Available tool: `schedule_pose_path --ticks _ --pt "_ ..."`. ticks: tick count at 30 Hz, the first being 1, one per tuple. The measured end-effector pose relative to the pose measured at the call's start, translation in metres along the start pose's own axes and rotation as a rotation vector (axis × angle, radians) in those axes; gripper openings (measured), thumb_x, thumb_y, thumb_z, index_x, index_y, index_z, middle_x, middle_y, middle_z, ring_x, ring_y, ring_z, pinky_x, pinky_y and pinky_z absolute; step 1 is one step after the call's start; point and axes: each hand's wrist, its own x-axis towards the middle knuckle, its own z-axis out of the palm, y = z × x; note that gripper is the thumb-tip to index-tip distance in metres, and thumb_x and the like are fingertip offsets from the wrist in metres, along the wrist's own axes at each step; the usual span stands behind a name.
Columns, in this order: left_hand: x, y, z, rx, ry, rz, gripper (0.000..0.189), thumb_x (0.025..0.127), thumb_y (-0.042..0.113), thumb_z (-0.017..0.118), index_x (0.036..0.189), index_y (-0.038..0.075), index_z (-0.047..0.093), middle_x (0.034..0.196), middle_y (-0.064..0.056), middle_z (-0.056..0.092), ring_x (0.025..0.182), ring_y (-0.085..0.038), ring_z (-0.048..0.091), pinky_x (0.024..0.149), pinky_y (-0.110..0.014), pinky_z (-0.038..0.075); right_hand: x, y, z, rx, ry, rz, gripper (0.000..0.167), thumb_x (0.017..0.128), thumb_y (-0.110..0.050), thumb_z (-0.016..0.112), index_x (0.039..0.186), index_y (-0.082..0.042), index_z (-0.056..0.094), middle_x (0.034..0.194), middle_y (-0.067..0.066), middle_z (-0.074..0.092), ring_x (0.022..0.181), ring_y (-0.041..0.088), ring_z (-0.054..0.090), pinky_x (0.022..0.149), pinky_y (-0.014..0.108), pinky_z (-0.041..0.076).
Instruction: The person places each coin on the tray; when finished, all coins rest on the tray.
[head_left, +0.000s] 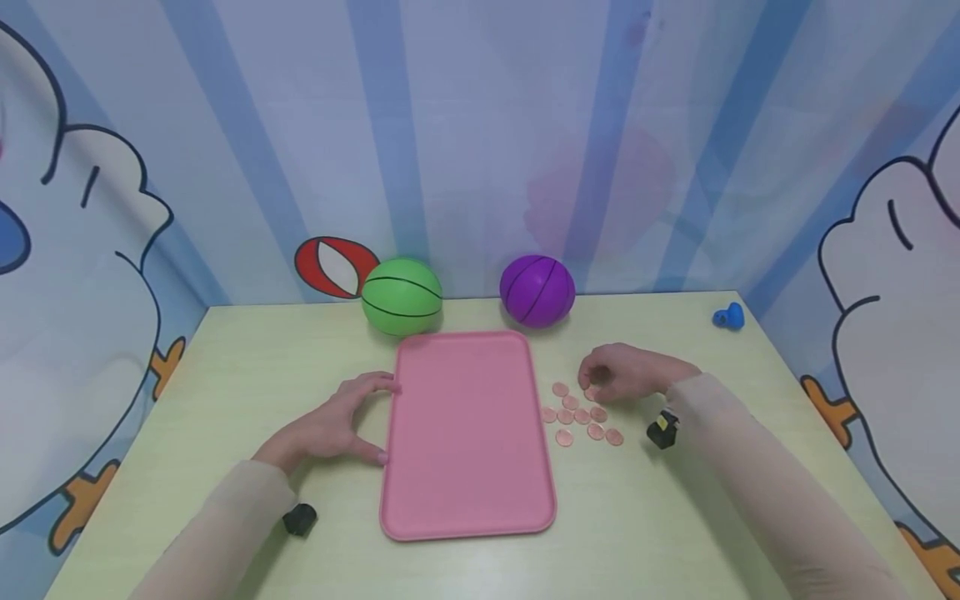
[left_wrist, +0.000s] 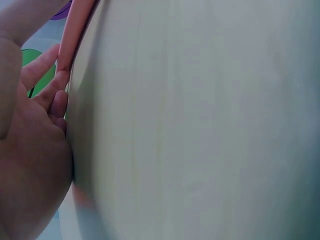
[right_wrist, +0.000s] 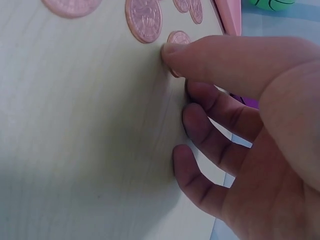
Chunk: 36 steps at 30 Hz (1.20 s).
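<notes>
A pink tray [head_left: 468, 433] lies on the table in the head view. My left hand [head_left: 330, 421] is at its left side, thumb and fingers spread and touching the rim. In the left wrist view, fingertips of the left hand [left_wrist: 37, 135] meet the edge of the tray [left_wrist: 77, 30]. To the right of the tray, several copper coins [head_left: 566, 416] are scattered flat. My right hand [head_left: 626, 371] pinches one coin [right_wrist: 179, 37] at the far side of the group, its thumb over the coin and its other fingers curled; the index fingertip is hidden behind the thumb.
Behind the tray sit a green ball [head_left: 402, 297] and a purple ball [head_left: 537, 292], near the back edge. A small blue object [head_left: 729, 317] is at the far right corner. A patterned curtain [head_left: 480, 150] rises behind the table.
</notes>
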Motion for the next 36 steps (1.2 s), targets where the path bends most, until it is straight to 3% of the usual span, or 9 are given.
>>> schedule_pose_path --ticks 14,27,36 --pt "-0.001 0.001 0.0 -0.006 0.002 0.0 0.1 0.068 0.036 0.099 0.152 0.021 0.047 0.168 -0.008 0.03 0.155 -0.04 0.019 0.122 -0.073 0.015 0.0 -0.001 0.004 0.027 0.068 -0.041 0.01 0.092 0.0 0.071 0.093 -0.011 0.07 0.088 -0.001 0.067 0.087 0.018 0.06 0.083 0.032 0.055" --pt "0.001 -0.002 0.001 0.014 0.002 -0.012 0.1 0.068 0.036 0.099 0.152 0.023 0.047 0.169 -0.008 0.03 0.155 -0.04 0.018 0.122 -0.073 0.015 0.0 0.005 0.004 0.069 0.115 0.005 0.017 0.089 0.002 0.074 0.095 -0.014 0.074 0.094 0.001 0.073 0.092 0.016 0.065 0.089 0.039 0.058" --pt "0.001 -0.002 0.0 0.018 -0.002 -0.013 0.1 0.069 0.037 0.099 0.153 0.023 0.047 0.168 -0.008 0.03 0.155 -0.04 0.018 0.122 -0.074 0.016 -0.001 0.01 0.005 0.096 0.116 0.053 0.021 0.092 -0.001 0.075 0.11 -0.011 0.08 0.106 -0.001 0.078 0.096 0.015 0.069 0.091 0.038 0.06"
